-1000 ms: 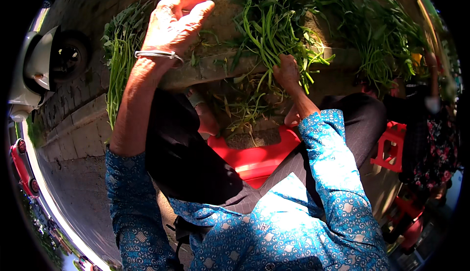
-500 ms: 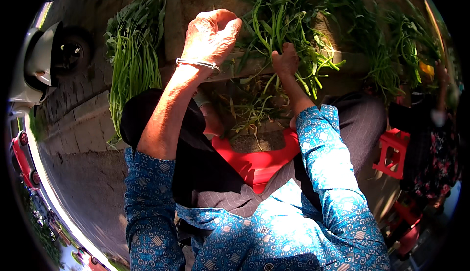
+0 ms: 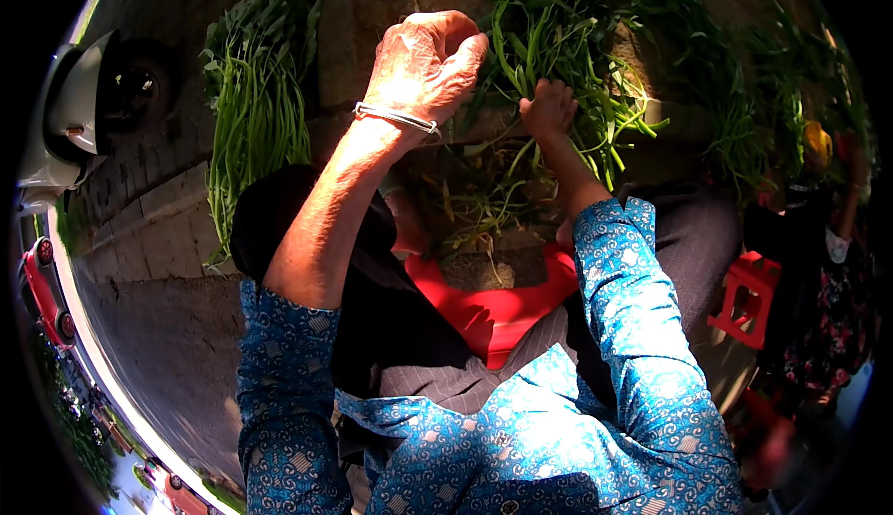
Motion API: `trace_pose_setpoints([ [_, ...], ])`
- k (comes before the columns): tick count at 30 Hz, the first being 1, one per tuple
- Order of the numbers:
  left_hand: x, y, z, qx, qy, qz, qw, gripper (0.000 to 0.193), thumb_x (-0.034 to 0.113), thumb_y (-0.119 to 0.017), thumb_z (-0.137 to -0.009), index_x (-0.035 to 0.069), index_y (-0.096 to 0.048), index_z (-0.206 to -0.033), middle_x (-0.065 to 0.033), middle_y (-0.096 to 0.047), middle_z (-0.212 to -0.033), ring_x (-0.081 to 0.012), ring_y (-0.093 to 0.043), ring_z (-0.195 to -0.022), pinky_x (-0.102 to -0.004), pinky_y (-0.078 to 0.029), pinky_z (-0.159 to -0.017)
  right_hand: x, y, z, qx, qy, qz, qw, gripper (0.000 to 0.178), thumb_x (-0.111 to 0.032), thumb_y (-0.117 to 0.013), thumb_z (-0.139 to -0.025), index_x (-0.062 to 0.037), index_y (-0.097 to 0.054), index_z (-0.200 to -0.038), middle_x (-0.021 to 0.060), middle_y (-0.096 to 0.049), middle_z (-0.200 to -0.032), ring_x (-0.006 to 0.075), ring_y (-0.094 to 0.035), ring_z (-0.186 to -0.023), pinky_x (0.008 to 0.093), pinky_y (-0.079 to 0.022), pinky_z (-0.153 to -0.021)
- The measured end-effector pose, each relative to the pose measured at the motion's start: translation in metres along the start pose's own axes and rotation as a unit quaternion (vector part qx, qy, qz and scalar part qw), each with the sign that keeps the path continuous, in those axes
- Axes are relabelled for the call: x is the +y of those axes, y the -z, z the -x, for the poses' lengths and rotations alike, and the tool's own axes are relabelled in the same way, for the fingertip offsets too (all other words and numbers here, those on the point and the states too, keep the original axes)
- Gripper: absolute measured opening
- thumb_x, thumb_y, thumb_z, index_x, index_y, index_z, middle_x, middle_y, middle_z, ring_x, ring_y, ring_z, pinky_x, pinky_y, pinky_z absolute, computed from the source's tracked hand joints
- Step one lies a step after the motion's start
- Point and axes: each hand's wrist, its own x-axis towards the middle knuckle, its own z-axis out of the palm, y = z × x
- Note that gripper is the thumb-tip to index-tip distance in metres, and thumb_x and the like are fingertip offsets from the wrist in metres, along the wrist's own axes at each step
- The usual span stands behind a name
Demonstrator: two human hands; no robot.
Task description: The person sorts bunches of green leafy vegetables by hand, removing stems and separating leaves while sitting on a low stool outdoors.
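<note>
L hand moved nr ctr greens.

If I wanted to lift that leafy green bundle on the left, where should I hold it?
I'd wrap a hand around the mid-length of the green bundle's stems, probably coming from above: they lie side by side there, while the far end spreads into loose leaves and the person's left knee crowds the near end's right side.

From head height, one fisheye view faces steeply down: blue patterned shirt close below, leafy greens farther out.
</note>
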Motion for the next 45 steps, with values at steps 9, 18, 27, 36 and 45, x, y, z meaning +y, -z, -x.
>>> trace_pose_setpoints([
  [9, -0.001, -0.002, -0.002, -0.024, 0.009, -0.014, 1.000, 0.022, 0.019, -0.060, -0.082, -0.001, -0.062, -0.092, -0.0053, -0.064, -0.077, -0.0069, -0.055, -0.067, -0.0226, -0.045, -0.061, 0.012, 0.017, -0.014, 0.007, -0.025, -0.199, 0.980, 0.040, -0.031, -0.071, -0.062, -0.0016, -0.058, -0.086, 0.0168, -0.063, -0.080, 0.0348, -0.061, -0.076, 0.0407, -0.047, -0.072],
  [18, -0.003, -0.003, -0.004, -0.016, -0.027, -0.045, 0.998, 0.024, 0.022, -0.058, -0.081, -0.001, -0.063, -0.090, -0.0089, -0.065, -0.078, -0.0116, -0.059, -0.067, -0.0252, -0.047, -0.063, 0.057, 0.071, -0.057, -0.169, -0.015, -0.449, 0.877, 0.028, -0.023, -0.065, -0.068, 0.0009, -0.064, -0.083, 0.0068, -0.063, -0.067, 0.0134, -0.057, -0.060, 0.0306, -0.047, -0.061],
  [27, -0.001, -0.006, -0.004, -0.028, -0.032, -0.063, 0.997, 0.024, 0.021, -0.057, -0.082, 0.000, -0.062, -0.089, -0.0087, -0.065, -0.076, -0.0112, -0.056, -0.063, -0.0253, -0.046, -0.060, 0.052, 0.050, -0.048, -0.200, -0.047, -0.319, 0.925, 0.029, -0.030, -0.064, -0.064, -0.0015, -0.065, -0.068, 0.0062, -0.059, -0.051, 0.0138, -0.058, -0.049, 0.0307, -0.048, -0.055],
  [36, 0.000, -0.008, -0.005, -0.021, -0.056, -0.078, 0.995, 0.022, 0.020, -0.057, -0.081, 0.000, -0.062, -0.086, -0.0099, -0.064, -0.072, -0.0154, -0.056, -0.060, -0.0271, -0.046, -0.059, 0.010, 0.014, -0.010, -0.064, 0.084, -0.114, 0.988, 0.029, -0.019, -0.067, -0.068, -0.0025, -0.059, -0.091, 0.0183, -0.061, -0.088, 0.0337, -0.059, -0.087, 0.0425, -0.049, -0.070],
  [45, 0.002, -0.003, -0.005, -0.038, -0.021, -0.063, 0.997, 0.023, 0.021, -0.057, -0.081, 0.000, -0.062, -0.088, -0.0112, -0.063, -0.074, -0.0176, -0.060, -0.066, -0.0284, -0.047, -0.063, 0.005, 0.006, -0.007, -0.064, 0.124, -0.054, 0.989, 0.027, -0.017, -0.067, -0.070, -0.0008, -0.054, -0.089, 0.0178, -0.056, -0.093, 0.0386, -0.055, -0.090, 0.0468, -0.047, -0.074],
])
